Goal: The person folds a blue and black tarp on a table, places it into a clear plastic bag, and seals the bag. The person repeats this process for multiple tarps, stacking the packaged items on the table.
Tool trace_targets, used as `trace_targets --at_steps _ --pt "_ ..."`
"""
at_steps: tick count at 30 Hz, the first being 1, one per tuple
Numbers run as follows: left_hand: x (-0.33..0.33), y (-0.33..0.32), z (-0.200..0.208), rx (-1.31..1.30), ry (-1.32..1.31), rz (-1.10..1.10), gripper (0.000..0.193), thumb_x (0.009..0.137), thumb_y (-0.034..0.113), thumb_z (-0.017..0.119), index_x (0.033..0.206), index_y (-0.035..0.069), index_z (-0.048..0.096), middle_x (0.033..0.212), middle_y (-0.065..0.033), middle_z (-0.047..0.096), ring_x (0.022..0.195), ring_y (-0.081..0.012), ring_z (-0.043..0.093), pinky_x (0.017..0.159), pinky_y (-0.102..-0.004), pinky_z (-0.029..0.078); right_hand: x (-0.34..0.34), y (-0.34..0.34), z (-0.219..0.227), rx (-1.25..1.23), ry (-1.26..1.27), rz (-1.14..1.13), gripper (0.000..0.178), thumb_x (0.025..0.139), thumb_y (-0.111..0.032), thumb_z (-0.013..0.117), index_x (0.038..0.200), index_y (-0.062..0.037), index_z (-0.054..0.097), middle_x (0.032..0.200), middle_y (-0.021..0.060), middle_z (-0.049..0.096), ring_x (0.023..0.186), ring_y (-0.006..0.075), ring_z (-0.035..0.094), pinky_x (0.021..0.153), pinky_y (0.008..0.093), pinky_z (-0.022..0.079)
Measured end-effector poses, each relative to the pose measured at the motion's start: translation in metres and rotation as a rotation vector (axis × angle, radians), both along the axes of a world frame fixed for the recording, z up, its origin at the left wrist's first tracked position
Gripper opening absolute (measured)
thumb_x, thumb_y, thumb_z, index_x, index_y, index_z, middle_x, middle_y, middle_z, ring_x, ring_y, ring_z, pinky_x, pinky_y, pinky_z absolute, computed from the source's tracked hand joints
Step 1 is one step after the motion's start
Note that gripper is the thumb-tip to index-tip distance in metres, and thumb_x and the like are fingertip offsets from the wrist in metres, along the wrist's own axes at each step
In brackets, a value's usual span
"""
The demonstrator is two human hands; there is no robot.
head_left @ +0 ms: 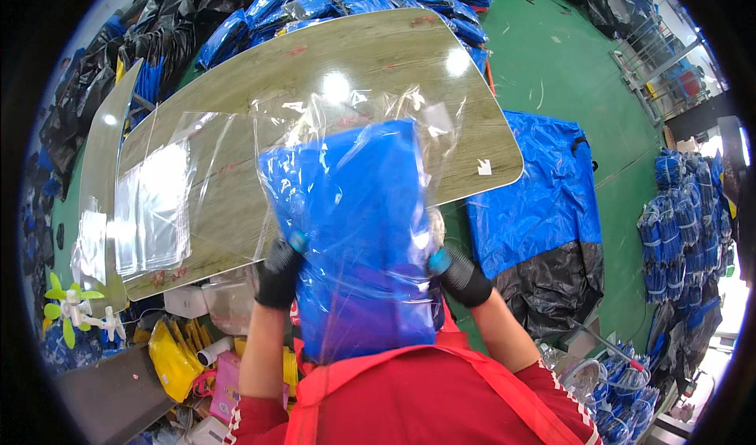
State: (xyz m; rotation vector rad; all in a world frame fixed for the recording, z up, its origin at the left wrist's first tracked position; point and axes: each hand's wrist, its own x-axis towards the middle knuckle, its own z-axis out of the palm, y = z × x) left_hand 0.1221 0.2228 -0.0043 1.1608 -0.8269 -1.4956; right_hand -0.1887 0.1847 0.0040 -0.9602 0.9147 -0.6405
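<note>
In front of me is a folded blue sheet of shiny material inside a clear plastic bag. The bag's loose, crinkled end reaches past the blue material over the table. My left hand, in a dark knit glove with light blue fingertips, is closed on the left edge of the bagged sheet. On the opposite edge, my right hand grips it in a matching glove. Some fingers are hidden behind the package. A stack of flat clear plastic bags lies on the table left of it.
The wood-grain table has a rounded right corner. Blue packages are heaped behind it. A blue and black bag lies on the green floor at right, with tied blue bundles beyond. A small green-bladed fan stands at left.
</note>
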Motion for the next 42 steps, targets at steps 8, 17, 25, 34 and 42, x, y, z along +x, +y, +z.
trace_targets --at_steps 8,17,25,34,42 --pt "0.02 0.019 -0.032 0.115 0.192 0.053 0.064 0.091 0.045 0.057 0.137 0.004 0.041 0.124 -0.0136 0.057 0.109 -0.0249 0.058 0.09 -0.038 0.049 0.03 0.025 -0.01 -0.373 0.148 0.077 0.07 0.079 -0.043 0.075 0.128 0.0012 0.05 0.119 0.0105 0.058 0.11 0.0202 0.052 0.097 0.0339 0.041" --pt "0.02 0.079 -0.049 0.222 -0.018 -0.296 0.087 0.069 0.038 0.082 0.139 0.005 0.041 0.129 -0.0081 0.054 0.114 -0.0202 0.052 0.099 -0.0345 0.042 0.003 0.078 -0.029 -0.101 0.327 -0.077 0.084 0.086 -0.053 0.064 0.145 -0.0024 0.033 0.135 0.0165 0.05 0.125 0.0216 0.047 0.106 0.0357 0.036" --pt "-0.077 -0.04 -0.023 -0.127 0.487 0.006 0.058 0.09 0.021 0.066 0.139 0.005 0.038 0.132 -0.0089 0.05 0.115 -0.021 0.053 0.094 -0.0367 0.048 0.029 -0.02 0.061 -0.569 -0.014 -0.43 0.093 0.072 -0.021 0.084 0.145 -0.0055 0.028 0.138 0.0143 0.046 0.125 0.0238 0.046 0.103 0.0375 0.039" --pt "-0.018 -0.071 0.155 -1.106 -1.457 0.222 0.095 0.06 0.054 0.083 0.13 0.002 0.046 0.123 -0.0217 0.055 0.111 -0.0365 0.057 0.101 -0.0424 0.042 -0.012 -0.069 0.202 -1.67 0.685 0.2 0.074 0.069 -0.038 0.081 0.129 -0.0055 0.053 0.106 0.0146 0.061 0.097 0.0342 0.061 0.087 0.04 0.048" --pt "-0.023 -0.108 0.156 -0.795 -0.534 0.167 0.1 0.056 0.042 0.091 0.132 0.001 0.042 0.121 -0.0154 0.058 0.106 -0.0293 0.06 0.093 -0.0382 0.048 -0.014 -0.1 0.177 -0.815 -0.008 -0.501 0.077 0.083 -0.054 0.066 0.132 0.002 0.046 0.122 0.0139 0.057 0.116 0.0216 0.053 0.098 0.0355 0.043"
